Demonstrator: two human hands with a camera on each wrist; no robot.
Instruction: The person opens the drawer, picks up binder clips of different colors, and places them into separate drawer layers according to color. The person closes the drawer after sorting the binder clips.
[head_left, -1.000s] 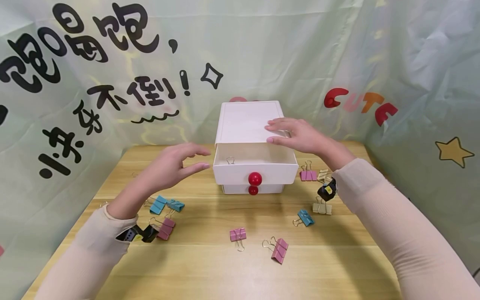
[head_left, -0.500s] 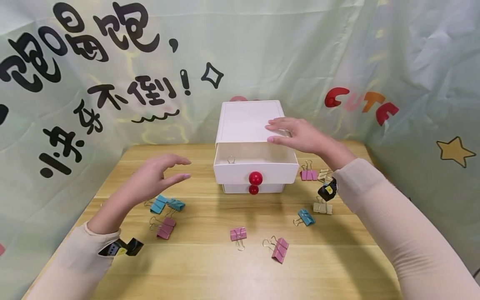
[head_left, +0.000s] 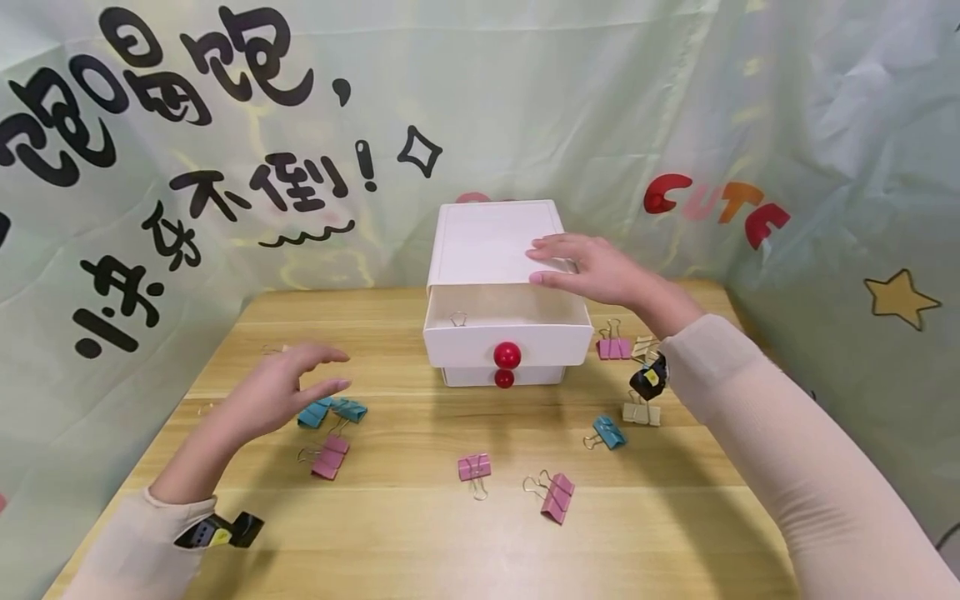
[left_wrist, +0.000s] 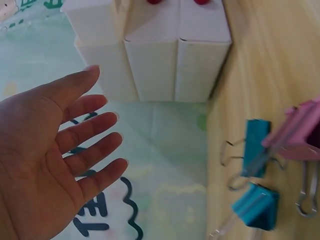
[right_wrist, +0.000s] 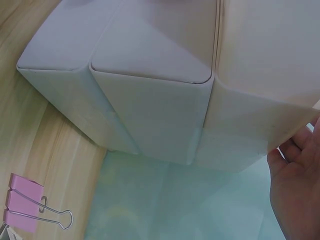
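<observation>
The white drawer box point(head_left: 491, 242), to the right of the left hand point(head_left: 273, 392), is touched along its right upper edge by the straightened fingers of the right hand point(head_left: 592, 268); light, even pressure is advised, lest the box be shifted. Nothing is gripped by the left hand, spread near blue binder clips point(head_left: 349, 409). Smooth, matt panels and a glossy, round red knob point(head_left: 507, 356) are noted.
</observation>
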